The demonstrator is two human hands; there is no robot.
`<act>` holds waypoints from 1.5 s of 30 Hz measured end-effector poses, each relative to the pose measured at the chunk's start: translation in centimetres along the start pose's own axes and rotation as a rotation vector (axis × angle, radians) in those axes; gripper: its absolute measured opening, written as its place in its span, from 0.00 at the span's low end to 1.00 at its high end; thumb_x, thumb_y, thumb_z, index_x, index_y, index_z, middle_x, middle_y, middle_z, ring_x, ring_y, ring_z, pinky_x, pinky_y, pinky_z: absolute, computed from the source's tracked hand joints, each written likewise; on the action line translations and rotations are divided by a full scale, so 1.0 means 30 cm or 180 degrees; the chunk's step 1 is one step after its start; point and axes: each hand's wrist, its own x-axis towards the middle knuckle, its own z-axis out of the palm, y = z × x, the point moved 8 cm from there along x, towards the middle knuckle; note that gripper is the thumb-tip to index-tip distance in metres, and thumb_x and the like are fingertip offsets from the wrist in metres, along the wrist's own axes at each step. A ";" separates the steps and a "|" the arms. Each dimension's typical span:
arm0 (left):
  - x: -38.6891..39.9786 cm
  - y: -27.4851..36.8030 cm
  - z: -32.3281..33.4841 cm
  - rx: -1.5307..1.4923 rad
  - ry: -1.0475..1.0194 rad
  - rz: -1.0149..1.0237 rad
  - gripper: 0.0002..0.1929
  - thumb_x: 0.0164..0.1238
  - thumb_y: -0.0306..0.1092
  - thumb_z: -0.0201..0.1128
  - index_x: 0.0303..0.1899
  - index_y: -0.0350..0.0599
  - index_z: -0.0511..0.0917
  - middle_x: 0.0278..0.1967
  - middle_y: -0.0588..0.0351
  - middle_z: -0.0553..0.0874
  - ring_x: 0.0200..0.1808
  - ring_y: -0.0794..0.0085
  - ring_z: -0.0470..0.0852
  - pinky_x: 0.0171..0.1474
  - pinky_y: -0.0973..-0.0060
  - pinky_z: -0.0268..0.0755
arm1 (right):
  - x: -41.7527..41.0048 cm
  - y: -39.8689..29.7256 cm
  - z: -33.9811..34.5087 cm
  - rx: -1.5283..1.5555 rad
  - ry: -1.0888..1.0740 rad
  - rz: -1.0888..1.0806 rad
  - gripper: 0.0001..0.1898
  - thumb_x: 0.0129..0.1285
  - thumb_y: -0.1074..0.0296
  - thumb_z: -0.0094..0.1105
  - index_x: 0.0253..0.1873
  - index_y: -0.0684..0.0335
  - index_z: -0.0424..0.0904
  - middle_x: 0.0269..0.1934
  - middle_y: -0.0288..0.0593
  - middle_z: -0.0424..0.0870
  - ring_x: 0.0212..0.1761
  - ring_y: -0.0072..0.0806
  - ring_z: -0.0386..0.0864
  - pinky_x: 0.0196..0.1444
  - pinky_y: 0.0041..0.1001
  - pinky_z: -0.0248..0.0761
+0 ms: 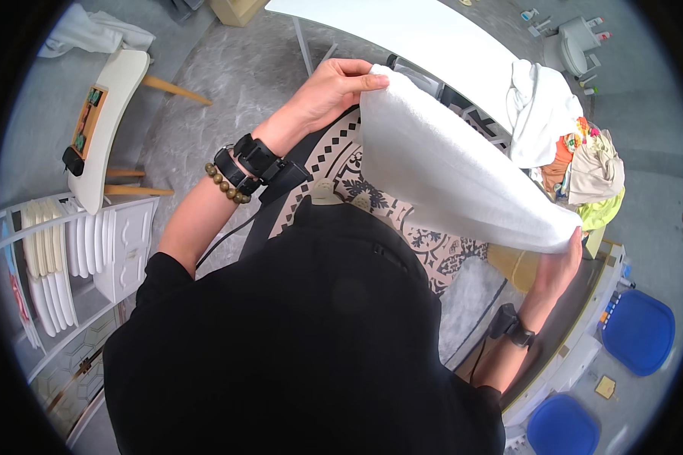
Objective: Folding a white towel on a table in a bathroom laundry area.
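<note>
A white cloth, towel-like, hangs stretched between my two hands, over a patterned floor mat and near the edge of a white table. My left hand pinches its upper left corner between thumb and fingers. At the cloth's lower right corner is my right hand, its fingers closed on the edge and partly hidden behind the fabric. On the table's right end lies a crumpled white cloth, beside a pile of coloured clothes in beige, orange and yellow-green.
A small white table with wooden legs and an orange tray stands at left. Below it is a shelf unit with folded white cloths. Two blue seats are at right, beyond a long counter edge. A toilet stands top right.
</note>
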 end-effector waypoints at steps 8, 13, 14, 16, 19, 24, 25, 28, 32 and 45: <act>0.044 0.024 0.038 0.0726 -0.0111 0.0520 0.19 0.67 0.29 0.66 0.57 0.37 0.78 0.47 0.54 0.86 0.50 0.75 0.82 0.58 0.74 0.74 | 0.005 -0.012 -0.005 0.0070 -0.0080 -0.0019 0.18 0.75 0.63 0.51 0.60 0.70 0.72 0.57 0.47 0.78 0.60 0.34 0.76 0.64 0.38 0.67; 0.049 -0.188 0.096 0.1038 -0.0641 -0.0243 0.20 0.69 0.30 0.62 0.60 0.36 0.75 0.51 0.55 0.85 0.51 0.78 0.82 0.58 0.74 0.73 | 0.014 -0.008 0.023 0.0030 -0.0138 0.0038 0.17 0.75 0.63 0.50 0.60 0.71 0.72 0.58 0.49 0.78 0.60 0.35 0.76 0.65 0.39 0.67; 0.061 -0.201 0.086 0.1052 -0.0581 -0.0209 0.18 0.70 0.31 0.62 0.59 0.34 0.77 0.50 0.55 0.86 0.49 0.77 0.82 0.58 0.75 0.73 | 0.017 -0.004 0.012 0.0019 -0.0111 0.0035 0.18 0.75 0.63 0.50 0.60 0.71 0.72 0.58 0.49 0.78 0.60 0.35 0.76 0.65 0.39 0.67; 0.079 -0.183 0.084 0.0932 -0.0553 -0.0223 0.18 0.70 0.31 0.62 0.58 0.34 0.77 0.49 0.54 0.86 0.49 0.77 0.83 0.57 0.75 0.73 | 0.023 0.003 -0.025 0.0030 -0.0013 0.0035 0.18 0.75 0.63 0.50 0.60 0.71 0.72 0.58 0.49 0.78 0.61 0.35 0.76 0.65 0.39 0.66; 0.094 -0.126 0.083 0.0744 -0.0504 -0.0194 0.18 0.70 0.32 0.63 0.57 0.33 0.77 0.48 0.54 0.86 0.48 0.77 0.83 0.57 0.76 0.73 | 0.018 -0.014 -0.061 0.0055 0.0077 0.0012 0.18 0.75 0.63 0.50 0.61 0.71 0.71 0.58 0.49 0.78 0.61 0.35 0.75 0.65 0.39 0.67; 0.111 -0.025 0.112 0.0667 -0.0515 0.0088 0.19 0.71 0.35 0.63 0.57 0.35 0.76 0.47 0.56 0.85 0.50 0.79 0.82 0.57 0.77 0.73 | -0.005 -0.051 -0.058 0.0031 0.0237 -0.0145 0.19 0.75 0.62 0.50 0.62 0.71 0.71 0.58 0.48 0.78 0.60 0.35 0.76 0.65 0.39 0.67; 0.115 -0.008 0.121 0.0737 -0.0502 0.0168 0.18 0.71 0.36 0.63 0.57 0.36 0.77 0.47 0.57 0.85 0.50 0.79 0.82 0.57 0.77 0.73 | -0.001 -0.050 -0.070 0.0016 0.0259 -0.0137 0.19 0.75 0.62 0.50 0.61 0.71 0.71 0.58 0.47 0.78 0.60 0.34 0.76 0.65 0.39 0.67; 0.120 0.036 0.142 0.0890 -0.0526 0.0317 0.19 0.71 0.37 0.62 0.58 0.38 0.76 0.47 0.58 0.86 0.48 0.81 0.82 0.56 0.78 0.73 | -0.004 -0.044 -0.079 -0.0046 0.0260 -0.0136 0.18 0.75 0.63 0.50 0.60 0.71 0.72 0.57 0.47 0.78 0.60 0.34 0.76 0.64 0.38 0.68; 0.123 0.070 0.143 0.1298 -0.0585 0.0391 0.20 0.72 0.38 0.63 0.59 0.40 0.72 0.39 0.59 0.87 0.44 0.82 0.83 0.51 0.80 0.73 | 0.005 -0.025 -0.096 -0.0510 0.0232 -0.0207 0.16 0.76 0.62 0.50 0.56 0.70 0.74 0.53 0.44 0.80 0.55 0.29 0.78 0.60 0.32 0.70; 0.057 0.265 0.088 0.2566 -0.0116 0.1197 0.10 0.70 0.34 0.63 0.49 0.46 0.81 0.35 0.62 0.86 0.37 0.83 0.80 0.48 0.79 0.71 | 0.044 0.062 0.076 -0.1707 -0.0068 -0.0105 0.20 0.73 0.68 0.54 0.67 0.62 0.66 0.46 0.45 0.84 0.44 0.24 0.81 0.47 0.23 0.73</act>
